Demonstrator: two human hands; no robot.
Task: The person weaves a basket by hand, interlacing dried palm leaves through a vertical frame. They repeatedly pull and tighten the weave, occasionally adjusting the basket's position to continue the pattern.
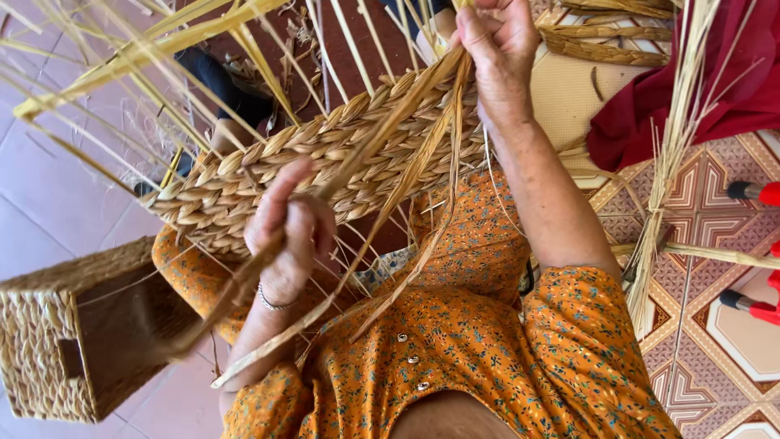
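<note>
The half-woven straw basket (325, 162) rests on the person's lap. Left hand (288, 236) fingers pinch a straw strand (349, 167) below it; right hand (496, 41) fingers grip strands above it.

No packages, labels, signs or screens are seen.
Nothing printed, wrapped or lit is shown anywhere in the view, near or far, left or right.
</note>
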